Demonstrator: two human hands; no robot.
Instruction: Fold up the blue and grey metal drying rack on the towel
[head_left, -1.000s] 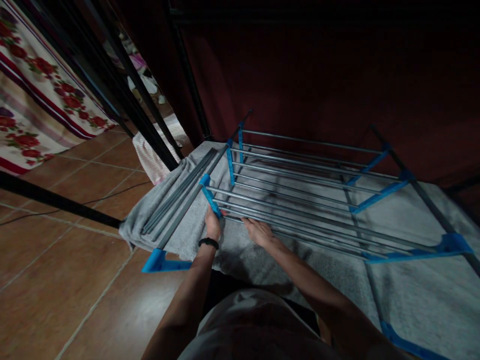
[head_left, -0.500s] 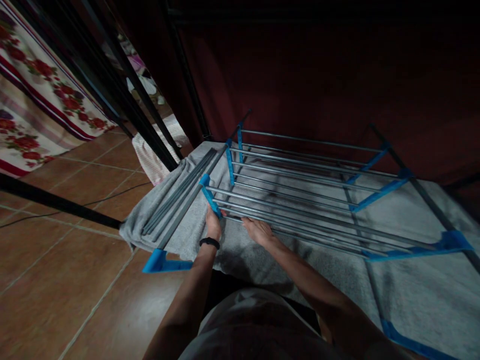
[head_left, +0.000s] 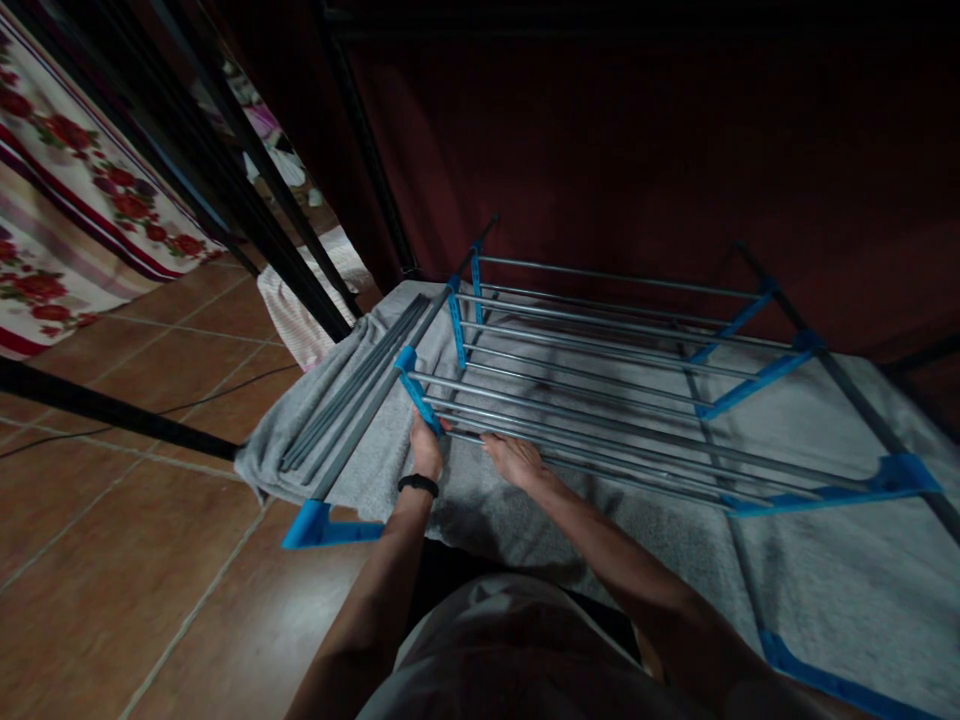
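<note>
Closed grip on the left: the left hand [head_left: 426, 450] wraps the near end of a blue bracket [head_left: 414, 380] at the left side of a rack [head_left: 600, 380], thumb on the inner face. Just to its right, the right hand [head_left: 516, 460] lies palm down on the front rod [head_left: 615, 470], fingers laid over it; whether this grip closes beneath the rod cannot be told. A black wristband [head_left: 417, 484] sits on the left wrist.

Grey metal rods run across the rack between blue brackets, and it lies low and flat across the middle of the frame on a grey cloth [head_left: 825, 580] spread over the tiled floor [head_left: 150, 560]. A bundle of loose rods [head_left: 352, 390] rests on the cloth's left edge, just beside the bracket, and a blue corner piece [head_left: 319, 525] sits at lower left of the hands. Black poles [head_left: 300, 250] slant through the upper left, with floral fabric [head_left: 67, 200] behind them, and dark red fabric [head_left: 637, 150] fills the top of the frame
</note>
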